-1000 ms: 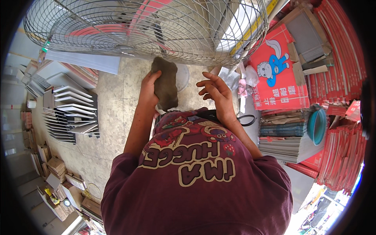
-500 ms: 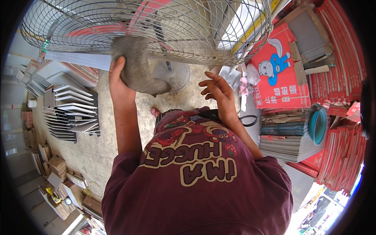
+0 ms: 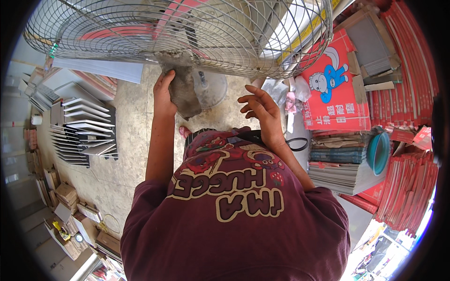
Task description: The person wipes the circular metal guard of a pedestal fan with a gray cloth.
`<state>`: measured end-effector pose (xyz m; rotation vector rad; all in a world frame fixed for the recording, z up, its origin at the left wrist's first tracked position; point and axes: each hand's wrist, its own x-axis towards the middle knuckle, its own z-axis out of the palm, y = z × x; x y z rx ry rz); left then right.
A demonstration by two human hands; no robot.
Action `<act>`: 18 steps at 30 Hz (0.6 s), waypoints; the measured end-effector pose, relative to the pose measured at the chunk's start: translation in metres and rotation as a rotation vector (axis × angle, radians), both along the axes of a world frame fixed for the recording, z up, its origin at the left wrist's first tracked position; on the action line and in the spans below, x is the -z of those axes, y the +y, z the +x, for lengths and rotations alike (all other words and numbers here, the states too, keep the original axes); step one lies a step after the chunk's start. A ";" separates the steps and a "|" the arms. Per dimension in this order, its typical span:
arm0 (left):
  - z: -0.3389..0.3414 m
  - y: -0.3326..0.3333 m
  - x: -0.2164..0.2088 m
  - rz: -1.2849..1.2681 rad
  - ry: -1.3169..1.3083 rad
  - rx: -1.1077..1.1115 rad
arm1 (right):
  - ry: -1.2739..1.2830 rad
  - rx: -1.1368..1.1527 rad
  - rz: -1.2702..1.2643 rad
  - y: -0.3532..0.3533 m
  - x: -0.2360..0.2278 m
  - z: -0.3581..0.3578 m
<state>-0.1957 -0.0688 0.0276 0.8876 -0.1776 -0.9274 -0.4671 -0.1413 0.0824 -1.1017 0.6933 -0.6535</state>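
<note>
A dirty grey rag [image 3: 184,89] hangs from my left hand [image 3: 164,96], whose fingers are closed on it. Its upper end lies against the lower rim of a large fan's wire cage [image 3: 234,65]. Red blades [image 3: 117,33] show through the wires. Behind the rag stands the fan's round grey base [image 3: 213,91], partly covered. My right hand [image 3: 263,114] is held to the right of the fan's base, fingers apart and loosely bent, with nothing in it. It touches neither the cage nor the rag.
At left, a rack holds several upright sample boards [image 3: 89,126]. Stacked red cartons [image 3: 335,84] and a teal basin [image 3: 378,152] line the right side. Small boxes [image 3: 68,194] stand by the left wall. The floor [image 3: 136,136] is concrete.
My left hand has moved right along the cage's lower rim, taking the rag with it. The rag now hangs narrower. My right hand stays in place.
</note>
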 end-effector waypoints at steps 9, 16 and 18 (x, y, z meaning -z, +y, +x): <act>0.002 0.003 0.033 0.194 0.020 0.037 | 0.009 0.008 -0.006 -0.001 -0.002 0.000; -0.006 0.000 0.020 0.225 -0.028 0.040 | 0.010 0.005 0.000 -0.003 -0.001 0.001; -0.007 0.004 0.027 0.253 -0.022 0.050 | 0.014 0.010 0.007 -0.003 -0.004 0.001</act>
